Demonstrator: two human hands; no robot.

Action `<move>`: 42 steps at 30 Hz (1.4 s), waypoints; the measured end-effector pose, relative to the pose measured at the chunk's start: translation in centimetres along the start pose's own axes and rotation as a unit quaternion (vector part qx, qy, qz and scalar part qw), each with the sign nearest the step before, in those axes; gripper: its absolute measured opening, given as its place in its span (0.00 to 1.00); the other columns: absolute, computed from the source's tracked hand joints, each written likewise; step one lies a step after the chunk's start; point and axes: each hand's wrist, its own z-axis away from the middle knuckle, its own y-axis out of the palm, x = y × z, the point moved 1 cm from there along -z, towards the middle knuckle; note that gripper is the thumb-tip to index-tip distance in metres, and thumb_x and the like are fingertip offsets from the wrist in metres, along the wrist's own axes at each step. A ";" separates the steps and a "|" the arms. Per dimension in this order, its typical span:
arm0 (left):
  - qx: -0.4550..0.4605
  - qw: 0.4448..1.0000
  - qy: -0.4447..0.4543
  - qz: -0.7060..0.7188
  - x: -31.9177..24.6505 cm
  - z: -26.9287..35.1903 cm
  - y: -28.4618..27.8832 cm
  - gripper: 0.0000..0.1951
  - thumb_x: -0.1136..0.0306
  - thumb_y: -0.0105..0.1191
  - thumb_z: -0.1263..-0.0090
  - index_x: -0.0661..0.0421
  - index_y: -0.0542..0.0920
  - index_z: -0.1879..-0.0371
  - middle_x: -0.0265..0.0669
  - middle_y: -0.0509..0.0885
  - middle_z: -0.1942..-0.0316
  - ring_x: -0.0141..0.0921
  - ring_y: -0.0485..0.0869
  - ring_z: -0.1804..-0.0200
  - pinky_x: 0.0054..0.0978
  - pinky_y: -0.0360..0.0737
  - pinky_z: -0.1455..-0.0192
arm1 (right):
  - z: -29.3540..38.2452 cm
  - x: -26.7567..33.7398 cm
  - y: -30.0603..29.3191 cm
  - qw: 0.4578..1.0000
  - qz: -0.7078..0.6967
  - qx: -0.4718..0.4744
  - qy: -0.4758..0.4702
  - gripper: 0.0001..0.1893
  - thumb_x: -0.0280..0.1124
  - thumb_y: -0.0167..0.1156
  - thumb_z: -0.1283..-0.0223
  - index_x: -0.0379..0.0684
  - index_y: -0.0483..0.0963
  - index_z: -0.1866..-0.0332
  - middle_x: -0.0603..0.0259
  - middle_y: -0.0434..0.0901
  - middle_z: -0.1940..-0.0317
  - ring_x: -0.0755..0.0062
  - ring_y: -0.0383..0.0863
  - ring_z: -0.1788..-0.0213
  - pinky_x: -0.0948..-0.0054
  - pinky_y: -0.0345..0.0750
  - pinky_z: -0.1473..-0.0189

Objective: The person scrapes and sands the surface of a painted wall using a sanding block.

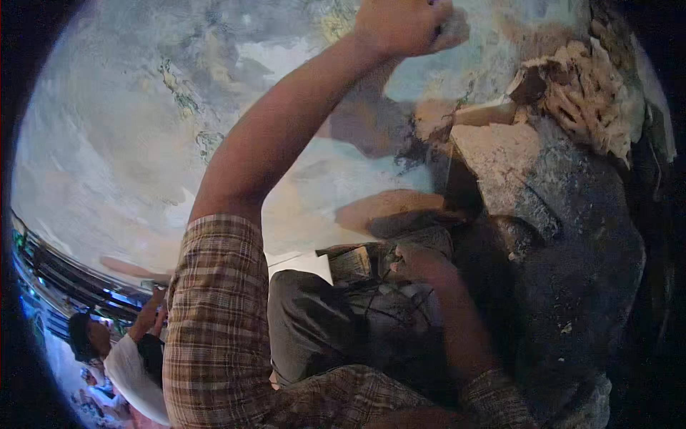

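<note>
My left hand (pixel 408 26) is raised at the top, against a broad surface (pixel 118 128) mottled with white, grey-blue and ochre paint. Its fingers are curled and blurred, so I cannot make out whether they hold anything. Lower down, in shadow, is my right hand (pixel 415 261), its fingers bent beside a dark bundle (pixel 429 236). What lies in its grasp is hidden by the gloom. Just left of it sits a small box-like object (pixel 351 263), with a white flat piece (pixel 305 265) behind my dark-trousered knee (pixel 311 322).
A rough stone-like mass (pixel 579 257) rises on the right, topped by a pale block (pixel 498 147) and a jagged beige lump (pixel 595 102). An orange-brown elongated shape (pixel 391 206) lies above my right hand. At lower left, a person in a white sleeve (pixel 126 362) raises an arm.
</note>
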 end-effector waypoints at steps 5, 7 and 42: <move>0.036 0.998 -0.035 0.024 -0.3 -0.2 -0.5 0.19 0.53 0.53 0.32 0.58 0.81 0.58 0.47 0.83 0.67 0.41 0.83 0.74 0.40 0.81 0.75 | 1.1 2.0 -1.7 0.995 -0.054 0.064 0.051 0.30 0.49 0.56 0.33 0.38 0.66 0.35 0.42 0.70 0.36 0.46 0.70 0.33 0.52 0.69 0.35; 0.085 0.996 -0.021 0.035 0.5 0.4 -0.2 0.18 0.53 0.53 0.31 0.57 0.82 0.57 0.47 0.84 0.66 0.42 0.83 0.74 0.40 0.81 0.75 | 0.1 0.2 0.0 0.998 -0.043 0.039 0.039 0.30 0.49 0.56 0.34 0.38 0.66 0.35 0.42 0.70 0.36 0.46 0.70 0.34 0.52 0.69 0.36; -0.020 0.997 -0.018 0.072 1.0 1.2 -1.1 0.17 0.54 0.55 0.34 0.58 0.80 0.67 0.43 0.80 0.75 0.43 0.80 0.79 0.42 0.78 0.78 | 0.1 -0.4 0.9 0.999 0.003 0.015 0.037 0.26 0.47 0.57 0.34 0.37 0.69 0.40 0.44 0.75 0.43 0.48 0.75 0.40 0.53 0.72 0.40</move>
